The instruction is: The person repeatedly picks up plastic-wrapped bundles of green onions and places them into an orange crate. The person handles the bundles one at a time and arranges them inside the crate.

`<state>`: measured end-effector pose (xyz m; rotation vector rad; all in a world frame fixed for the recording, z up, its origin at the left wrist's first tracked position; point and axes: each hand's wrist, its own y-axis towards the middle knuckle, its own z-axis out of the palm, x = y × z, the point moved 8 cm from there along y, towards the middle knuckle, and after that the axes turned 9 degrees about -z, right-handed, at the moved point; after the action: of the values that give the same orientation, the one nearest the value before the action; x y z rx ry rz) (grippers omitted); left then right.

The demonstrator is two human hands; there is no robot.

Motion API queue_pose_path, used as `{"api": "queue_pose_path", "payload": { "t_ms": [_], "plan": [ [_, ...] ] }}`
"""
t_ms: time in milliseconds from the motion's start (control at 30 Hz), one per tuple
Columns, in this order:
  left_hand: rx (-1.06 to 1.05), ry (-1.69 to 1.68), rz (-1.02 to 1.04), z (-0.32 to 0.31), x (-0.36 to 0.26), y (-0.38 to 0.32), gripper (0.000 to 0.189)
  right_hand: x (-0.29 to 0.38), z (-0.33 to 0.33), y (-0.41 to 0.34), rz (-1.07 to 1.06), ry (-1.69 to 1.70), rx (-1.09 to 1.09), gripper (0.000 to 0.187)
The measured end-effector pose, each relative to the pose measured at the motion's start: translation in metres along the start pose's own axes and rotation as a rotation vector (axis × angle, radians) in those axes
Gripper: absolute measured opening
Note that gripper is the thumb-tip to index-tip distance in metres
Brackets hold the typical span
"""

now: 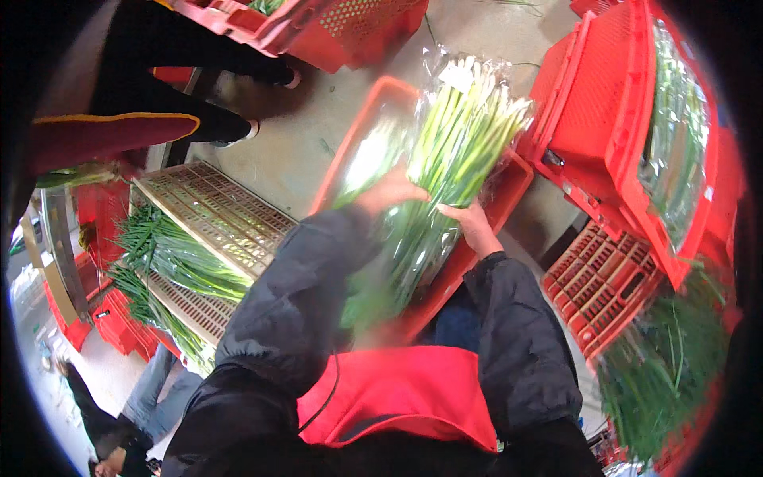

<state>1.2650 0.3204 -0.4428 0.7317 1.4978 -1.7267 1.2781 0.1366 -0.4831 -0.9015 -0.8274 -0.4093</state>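
Note:
A bundle of green onions in a clear plastic bag (462, 137) lies slanting before me, its white ends pointing away and its green tops towards my apron. My left hand (393, 191) is on the bundle's left side and my right hand (474, 226) grips its right edge, thumb on top. Below the bundle is a red plastic crate (521, 176). Another clear-bagged bundle (375, 152) lies inside that crate at the left, partly hidden by my left hand and sleeve.
Slatted beige crates (217, 208) with leafy green bunches (173, 256) stand at the left. Stacked red crates (590, 113) rise at the right, the top one holding bagged greens (676, 137). Loose greens (661, 358) lie lower right. One person's legs (197, 113) are upper left; another person (119, 423) is lower left.

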Motion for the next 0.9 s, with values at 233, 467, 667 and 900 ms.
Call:
{"api": "queue_pose_path", "payload": {
  "t_ms": [233, 467, 667, 900],
  "plan": [
    [0.079, 0.156, -0.231, -0.001, 0.001, 0.019, 0.115, 0.013, -0.050, 0.014, -0.006, -0.343, -0.037, 0.057],
    [-0.268, 0.928, 0.098, -0.042, -0.141, 0.083, 0.104, 0.131, -0.157, 0.062, -0.262, -0.834, -0.465, 0.077],
    [0.075, 1.185, -0.260, -0.028, -0.135, 0.162, 0.081, 0.112, -0.125, 0.150, -0.089, 0.176, -0.010, 0.058],
    [0.244, 0.490, -0.244, 0.016, -0.109, 0.175, 0.074, 0.121, -0.096, 0.152, 0.031, 0.299, 0.083, 0.056]
  ]
}}
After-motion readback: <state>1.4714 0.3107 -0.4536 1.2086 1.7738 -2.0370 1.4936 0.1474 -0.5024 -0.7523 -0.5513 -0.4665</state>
